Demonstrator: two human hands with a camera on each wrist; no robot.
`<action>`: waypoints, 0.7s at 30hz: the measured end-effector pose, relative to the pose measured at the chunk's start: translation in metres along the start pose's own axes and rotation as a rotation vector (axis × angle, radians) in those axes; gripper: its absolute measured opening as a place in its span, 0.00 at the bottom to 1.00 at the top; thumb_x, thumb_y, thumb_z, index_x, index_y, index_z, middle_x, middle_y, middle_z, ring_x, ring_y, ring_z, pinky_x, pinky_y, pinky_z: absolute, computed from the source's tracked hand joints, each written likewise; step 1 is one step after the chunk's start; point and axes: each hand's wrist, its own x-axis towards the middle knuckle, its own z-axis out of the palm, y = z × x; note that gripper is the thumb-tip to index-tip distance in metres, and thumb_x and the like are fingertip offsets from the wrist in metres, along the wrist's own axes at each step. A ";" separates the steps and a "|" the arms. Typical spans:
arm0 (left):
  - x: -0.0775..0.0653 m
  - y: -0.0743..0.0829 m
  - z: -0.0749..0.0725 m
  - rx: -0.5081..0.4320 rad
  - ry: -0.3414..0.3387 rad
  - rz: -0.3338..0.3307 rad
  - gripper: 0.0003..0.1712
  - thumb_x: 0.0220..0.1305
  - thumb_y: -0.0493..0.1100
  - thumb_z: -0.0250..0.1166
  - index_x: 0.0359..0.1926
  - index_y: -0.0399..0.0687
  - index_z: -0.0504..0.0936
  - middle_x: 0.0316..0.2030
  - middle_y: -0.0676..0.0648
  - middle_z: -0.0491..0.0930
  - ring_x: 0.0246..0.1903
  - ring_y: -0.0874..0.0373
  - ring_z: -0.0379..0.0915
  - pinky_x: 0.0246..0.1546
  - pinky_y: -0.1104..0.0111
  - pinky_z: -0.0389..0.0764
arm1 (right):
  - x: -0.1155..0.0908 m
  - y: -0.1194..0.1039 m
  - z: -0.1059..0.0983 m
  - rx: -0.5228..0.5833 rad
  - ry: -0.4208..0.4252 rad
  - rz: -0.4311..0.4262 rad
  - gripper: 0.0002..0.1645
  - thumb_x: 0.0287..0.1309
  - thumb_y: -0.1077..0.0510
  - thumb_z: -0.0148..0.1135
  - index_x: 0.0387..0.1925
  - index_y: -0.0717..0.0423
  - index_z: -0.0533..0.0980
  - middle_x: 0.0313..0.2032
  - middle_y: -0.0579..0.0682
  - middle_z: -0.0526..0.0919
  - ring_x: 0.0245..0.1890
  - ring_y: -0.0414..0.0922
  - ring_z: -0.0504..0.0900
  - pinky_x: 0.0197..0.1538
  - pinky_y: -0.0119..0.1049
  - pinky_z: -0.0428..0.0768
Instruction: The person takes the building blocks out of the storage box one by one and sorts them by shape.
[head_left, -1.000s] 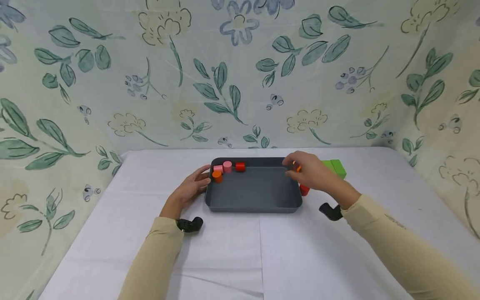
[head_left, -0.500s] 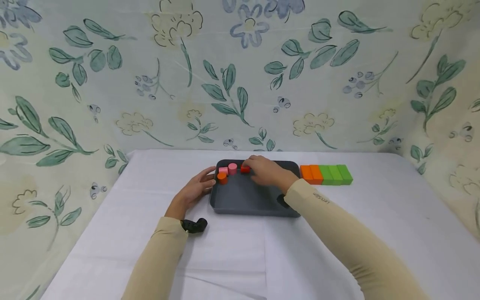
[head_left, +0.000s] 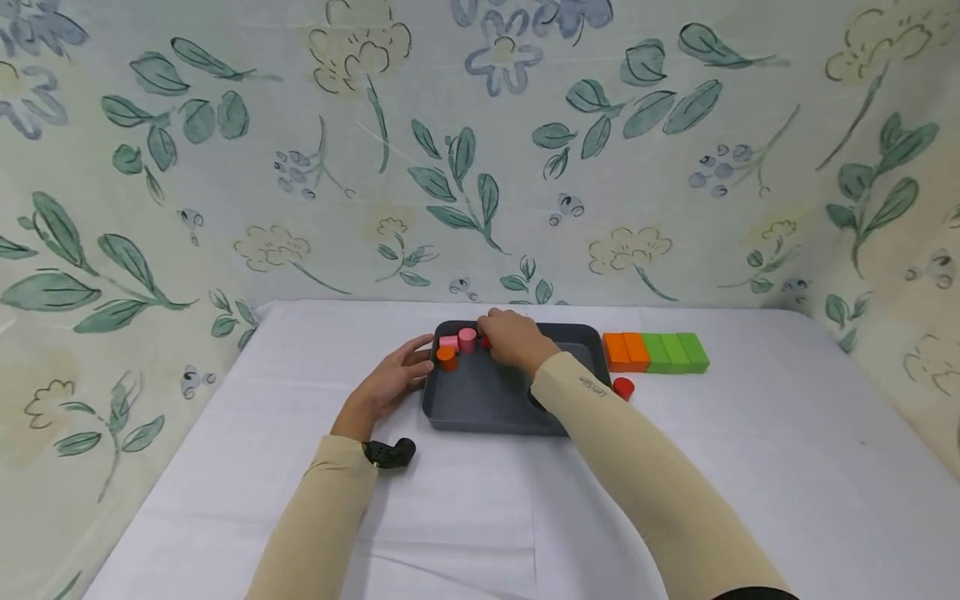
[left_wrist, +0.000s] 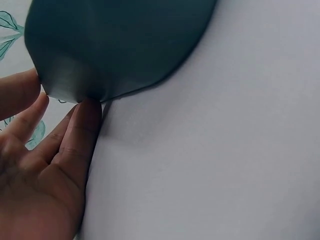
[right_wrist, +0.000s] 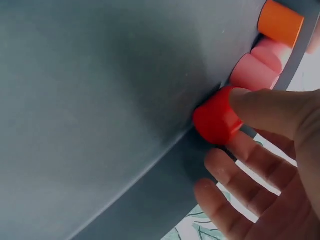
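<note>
My left hand [head_left: 390, 383] rests against the left side of a dark grey tray [head_left: 480, 404], its fingers relaxed. In the left wrist view, the fingertips touch the tray's outer wall [left_wrist: 75, 75]. Inside the tray, near its far wall, my right hand [head_left: 517, 340] pinches a red cylinder block [right_wrist: 215, 117] between thumb and index finger; the other fingers spread loosely. Just beside it lie two pink blocks [right_wrist: 252, 72], with an orange cylinder block [right_wrist: 280, 22] in the same corner. My right hand hides most of the red block in the head view.
Right of the tray, orange blocks [head_left: 626, 352] and green blocks [head_left: 675, 352] stand in a row on the white tablecloth [head_left: 450, 517]. Another red cylinder block [head_left: 623, 387] sits by the tray's right edge, partly behind my right sleeve. A floral cloth [head_left: 360, 208] hangs behind.
My right hand has moved left from the tray's right edge to the red cylinder block inside and taken hold of it. The left hand stays at the tray; the head view has shifted slightly.
</note>
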 end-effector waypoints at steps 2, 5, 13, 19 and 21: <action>0.000 0.000 0.000 -0.001 0.002 0.001 0.35 0.73 0.39 0.55 0.76 0.61 0.56 0.76 0.41 0.57 0.74 0.43 0.57 0.76 0.49 0.58 | 0.001 -0.002 -0.001 0.004 0.018 0.009 0.17 0.64 0.61 0.62 0.54 0.54 0.78 0.44 0.52 0.82 0.42 0.48 0.78 0.55 0.43 0.83; 0.000 0.000 0.000 0.001 0.002 0.003 0.35 0.72 0.38 0.55 0.76 0.62 0.57 0.76 0.42 0.57 0.75 0.43 0.56 0.76 0.49 0.58 | 0.002 -0.005 -0.001 0.016 0.022 0.022 0.16 0.64 0.61 0.62 0.52 0.54 0.78 0.43 0.52 0.84 0.42 0.48 0.78 0.56 0.43 0.83; 0.001 0.000 0.001 -0.006 0.015 -0.016 0.36 0.72 0.40 0.56 0.76 0.63 0.56 0.77 0.43 0.56 0.74 0.44 0.58 0.76 0.50 0.58 | 0.001 0.002 -0.001 0.115 -0.043 0.017 0.12 0.61 0.62 0.62 0.46 0.58 0.81 0.39 0.53 0.83 0.39 0.48 0.76 0.50 0.39 0.82; 0.002 0.001 0.001 -0.003 0.017 -0.020 0.35 0.72 0.39 0.56 0.76 0.63 0.57 0.76 0.43 0.57 0.74 0.44 0.57 0.76 0.50 0.58 | -0.024 0.026 -0.028 0.347 -0.014 -0.047 0.16 0.59 0.60 0.65 0.49 0.57 0.79 0.45 0.53 0.83 0.44 0.49 0.78 0.51 0.40 0.83; 0.002 0.002 0.000 0.001 0.015 -0.024 0.35 0.72 0.39 0.55 0.76 0.64 0.57 0.76 0.44 0.57 0.74 0.44 0.57 0.76 0.50 0.58 | -0.039 0.039 -0.037 0.419 0.028 -0.047 0.18 0.59 0.60 0.66 0.51 0.56 0.77 0.48 0.53 0.83 0.46 0.50 0.79 0.53 0.42 0.84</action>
